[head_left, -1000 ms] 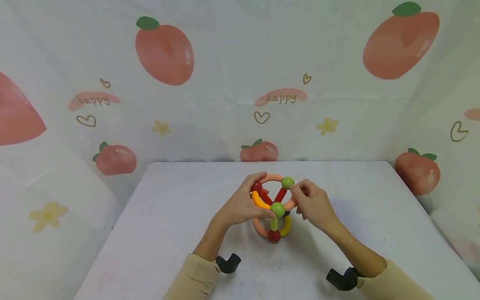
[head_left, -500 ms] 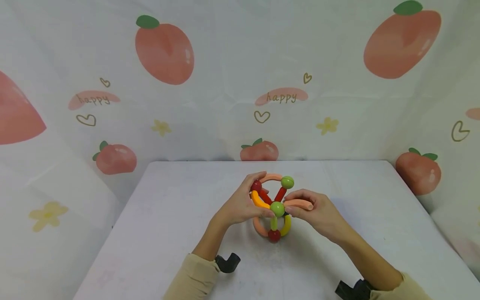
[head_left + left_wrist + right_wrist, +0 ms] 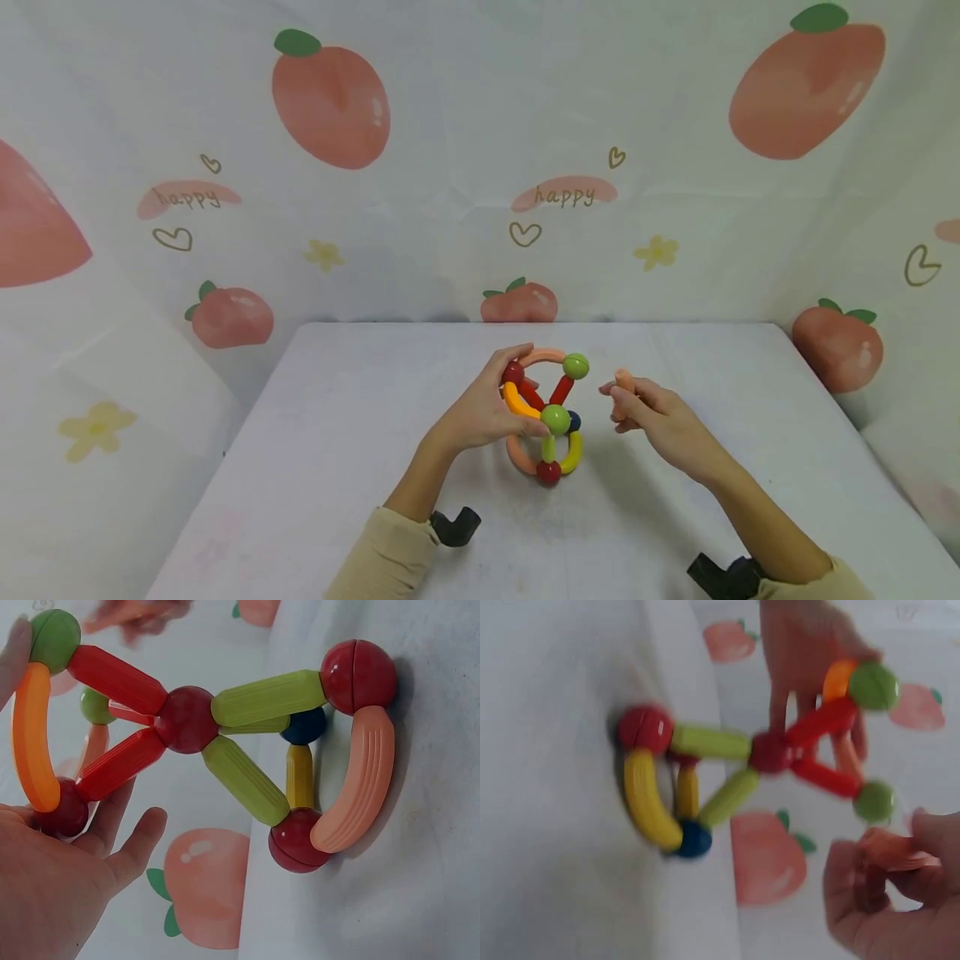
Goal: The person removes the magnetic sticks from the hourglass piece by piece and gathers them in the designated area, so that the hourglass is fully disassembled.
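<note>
A structure of magnetic rods and balls (image 3: pixel 187 720) stands on the table, with green straight rods below and red ones above a central red ball. My left hand (image 3: pixel 476 412) grips its upper part, thumb at the near green ball (image 3: pixel 555 419) and fingers by a red ball (image 3: pixel 513 372). An orange curved rod (image 3: pixel 34 739) spans between those two balls. Right of the structure and apart from it, my right hand (image 3: pixel 667 425) pinches a peach-coloured curved rod (image 3: pixel 624 380). The far green ball (image 3: pixel 576 366) is joined to another peach rod (image 3: pixel 543 356).
The white table (image 3: pixel 360 375) reaches back to a hanging cloth (image 3: pixel 450 108) printed with peaches, hearts and flowers. At the base, a dark blue ball (image 3: pixel 303 726) and red balls (image 3: pixel 358 677) sit between curved rods. Black wrist mounts (image 3: pixel 456 527) stick out near both sleeves.
My right hand has taken the peach curved rod off the structure's right side, turned it and drawn it away to the right. My left hand keeps its hold in place.
</note>
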`<action>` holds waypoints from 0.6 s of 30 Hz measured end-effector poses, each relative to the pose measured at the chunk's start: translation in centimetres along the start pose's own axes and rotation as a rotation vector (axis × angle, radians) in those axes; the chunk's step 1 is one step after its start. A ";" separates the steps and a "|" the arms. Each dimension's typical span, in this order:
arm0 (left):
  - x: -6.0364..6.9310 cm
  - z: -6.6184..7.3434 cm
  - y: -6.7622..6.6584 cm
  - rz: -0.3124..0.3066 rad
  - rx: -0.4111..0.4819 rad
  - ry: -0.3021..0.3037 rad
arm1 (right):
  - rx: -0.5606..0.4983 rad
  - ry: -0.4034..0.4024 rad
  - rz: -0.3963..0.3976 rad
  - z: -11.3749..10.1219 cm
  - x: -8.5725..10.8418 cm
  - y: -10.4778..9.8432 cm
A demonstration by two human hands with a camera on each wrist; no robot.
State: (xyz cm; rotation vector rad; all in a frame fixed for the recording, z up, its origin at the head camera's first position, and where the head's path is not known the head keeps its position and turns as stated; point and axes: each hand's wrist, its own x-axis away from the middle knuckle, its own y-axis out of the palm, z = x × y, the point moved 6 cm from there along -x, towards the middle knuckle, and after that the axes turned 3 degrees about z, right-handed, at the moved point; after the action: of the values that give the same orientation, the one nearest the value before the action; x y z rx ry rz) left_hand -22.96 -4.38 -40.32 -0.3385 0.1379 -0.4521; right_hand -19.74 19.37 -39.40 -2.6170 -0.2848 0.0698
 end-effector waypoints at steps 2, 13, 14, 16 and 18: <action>0.0 -0.1 0.0 -0.001 0.013 0.001 | 0.151 -0.007 0.057 1.2 -0.1 -1.3; 0.0 -0.6 0.1 -0.018 0.062 -0.027 | 0.553 0.054 0.243 9.8 0.1 -8.4; 0.0 -0.7 0.1 -0.019 0.062 -0.028 | 0.574 0.057 0.243 10.3 0.2 -8.8; 0.0 -0.7 0.1 -0.021 0.062 -0.029 | 0.601 0.072 0.241 11.3 0.4 -9.5; 0.0 -0.7 0.0 -0.021 0.060 -0.027 | 0.618 0.093 0.234 12.1 0.6 -10.0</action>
State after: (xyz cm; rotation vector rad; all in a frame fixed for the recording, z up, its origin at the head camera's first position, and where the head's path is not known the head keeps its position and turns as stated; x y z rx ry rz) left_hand -23.12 -4.54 -40.98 -0.2868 0.0943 -0.4711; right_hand -22.29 33.78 -45.10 -2.0183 0.0729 0.0979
